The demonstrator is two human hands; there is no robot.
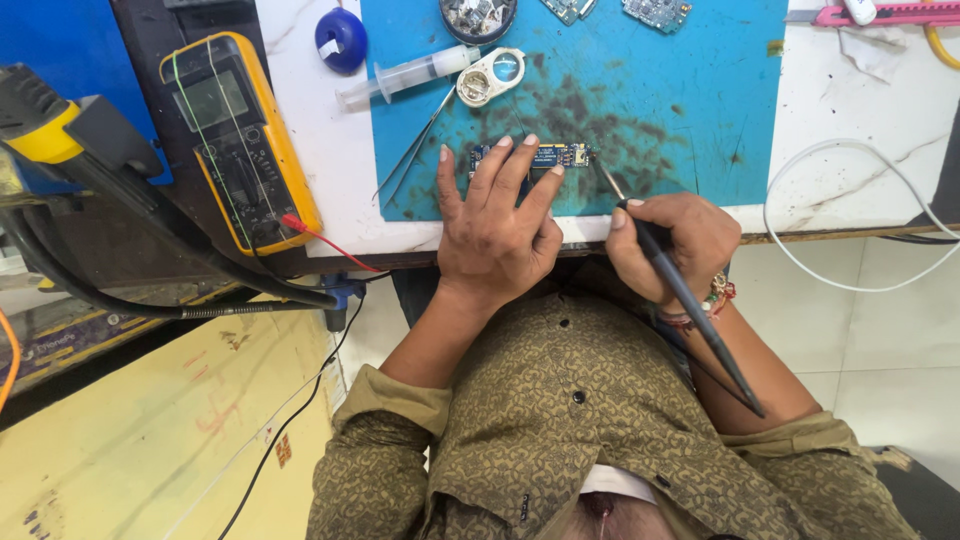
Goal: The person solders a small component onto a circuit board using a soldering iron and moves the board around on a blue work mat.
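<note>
Nearest my lens is an olive patterned shirt point(570, 420), sleeves pushed up on both forearms. From there I note the left hand point(497, 225) lying flat, fingers spread and pressing down on a small blue circuit board point(545, 155); the fingertips cover the board's left part and pin it to the mat. The right hand point(668, 245) is closed in a pen grip around a dark soldering iron point(672, 282), whose tip meets the board's right end; the handle runs back over the wrist, and a beaded band point(712, 300) sits on that wrist. The board lies near the front edge of a blue mat point(700, 110), which is heavily stained with dark marks around the work. Just left of the hand, tweezers point(415, 150) lie slanting on the mat. Beyond them I see a white loupe point(490, 78) and a clear syringe point(405, 75), the syringe partly off the mat on the white table point(860, 110). A round tray point(478, 15) of small parts and two further boards point(655, 12) sit at the mat's far edge. A blue ball-shaped item point(340, 40) rests near the syringe. Further left, a yellow multimeter point(240, 140) lies on a dark surface with a red probe lead point(325, 242) plugged in. A white cable point(850, 215) loops over the table's right side, and a pink cutter point(880, 14) lies at the far right corner.
</note>
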